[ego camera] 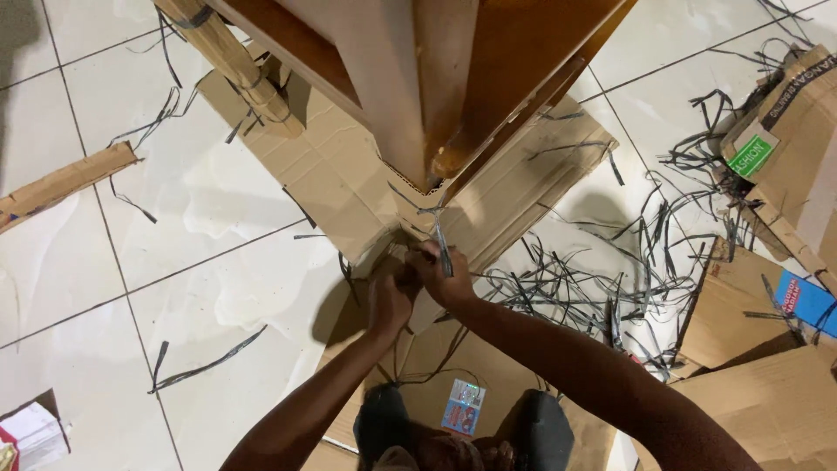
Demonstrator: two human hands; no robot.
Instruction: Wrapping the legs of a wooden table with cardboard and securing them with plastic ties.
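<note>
Cardboard-wrapped brown wooden furniture piece [418, 96] stands over white floor tiles [200, 288], its long axis running away from the person, directly ahead of both hands. Right hand [446, 277], nearer, grips a thin black plastic strap [442, 244]; left hand [390, 301] pinches closed beside it.

Bare white tiled floor [131, 288] lies open to my left; tangled black plastic straps [593, 279] and brown cardboard boxes [767, 305] crowd my right.
</note>
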